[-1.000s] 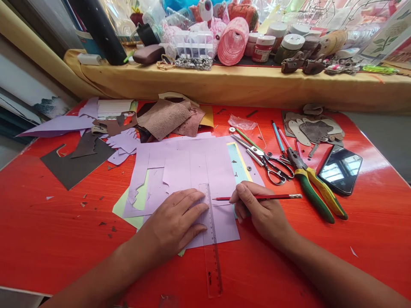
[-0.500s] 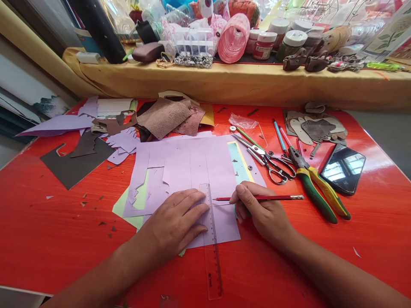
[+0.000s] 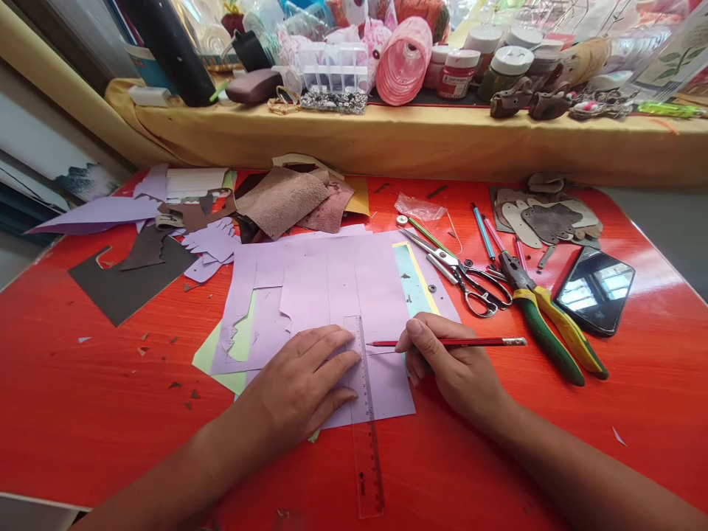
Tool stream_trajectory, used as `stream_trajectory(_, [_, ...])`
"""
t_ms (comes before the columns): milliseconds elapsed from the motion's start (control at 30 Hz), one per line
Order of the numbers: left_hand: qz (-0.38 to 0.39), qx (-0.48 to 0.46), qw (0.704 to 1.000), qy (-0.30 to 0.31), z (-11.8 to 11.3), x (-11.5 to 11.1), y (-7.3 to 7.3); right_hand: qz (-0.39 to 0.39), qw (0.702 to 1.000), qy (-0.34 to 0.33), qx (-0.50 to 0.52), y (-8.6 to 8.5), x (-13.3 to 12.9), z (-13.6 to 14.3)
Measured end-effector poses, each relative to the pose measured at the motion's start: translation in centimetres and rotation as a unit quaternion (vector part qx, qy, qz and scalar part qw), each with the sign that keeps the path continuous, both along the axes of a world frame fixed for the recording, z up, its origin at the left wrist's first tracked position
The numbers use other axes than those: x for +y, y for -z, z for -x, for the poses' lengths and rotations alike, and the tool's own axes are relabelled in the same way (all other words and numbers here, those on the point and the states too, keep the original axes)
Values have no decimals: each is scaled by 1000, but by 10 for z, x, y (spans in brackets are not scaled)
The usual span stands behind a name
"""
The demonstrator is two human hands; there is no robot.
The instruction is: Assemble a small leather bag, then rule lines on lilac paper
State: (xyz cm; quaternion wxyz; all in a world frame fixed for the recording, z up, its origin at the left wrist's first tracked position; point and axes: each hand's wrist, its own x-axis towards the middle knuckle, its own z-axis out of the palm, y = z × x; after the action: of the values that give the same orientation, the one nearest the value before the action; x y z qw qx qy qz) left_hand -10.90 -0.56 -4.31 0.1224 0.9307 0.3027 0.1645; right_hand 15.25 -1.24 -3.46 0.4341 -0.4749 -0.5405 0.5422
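Note:
On a purple sheet of paper (image 3: 310, 280) with thin pencil lines and a cut-out at its left lies a clear ruler (image 3: 365, 435), nearly upright in the view. My left hand (image 3: 310, 380) rests flat on the sheet, fingers apart, fingertips on the ruler's left edge. A red pencil (image 3: 476, 341) is pinched in my right hand (image 3: 442, 358), its tip pointing left at the ruler's right edge, near a short drawn line. Green paper (image 3: 213, 358) shows from under the sheet.
Scissors (image 3: 464, 273), pliers (image 3: 542, 317) and a phone (image 3: 596, 291) lie right of the paper. Leather pieces (image 3: 285, 199) and paper scraps (image 3: 210, 247) sit behind and left. Jars (image 3: 458, 74) stand on a cloth-covered ledge (image 3: 332, 144) at the back.
The view has shifted very slightly. Both hands, the ruler and the pencil hold the same places on the paper.

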Motion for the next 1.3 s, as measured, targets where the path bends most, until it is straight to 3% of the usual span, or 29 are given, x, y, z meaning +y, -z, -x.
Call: stream_trajectory(1300, [11, -6, 1000, -7, 0, -1, -1, -4, 1000, -4, -14, -1, 0, -1])
